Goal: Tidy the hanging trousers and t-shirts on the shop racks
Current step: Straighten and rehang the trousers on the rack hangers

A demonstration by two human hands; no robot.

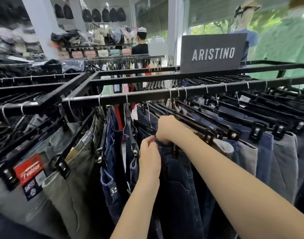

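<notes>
— Dark blue jeans (179, 178): where on the rack?
— Hanging from the near black rail (130, 97), about midway along, packed between other denim pairs. Clipped to a black clip hanger (176, 151).
— Held how?
— Pinched at the waistband's left edge by the left hand (148, 157), fingers curled in tight. Gripped at the top of the waistband by the right hand (166, 129), fingers folded under, knuckles up.
— Any writing close by?
— "ARISTINO" in small pale print on the hanger bar (150, 129) just left of the right hand. "32" on a size tag (113, 191) on the navy pair to the left.
— Farther left?
— Olive trousers (70, 178), then pale grey trousers (15, 204) carrying a red label (28, 167), lettering too blurred to read. Just below it a dark tag (31, 188), equally unreadable.
— And beyond the rail?
— Grey sign (211, 53) standing on the far frame, "ARISTINO" in white capitals. Farther back, a person in a black t-shirt and pale cap (140, 47). Dark backpacks (104, 14) in a row on the wall.
</notes>
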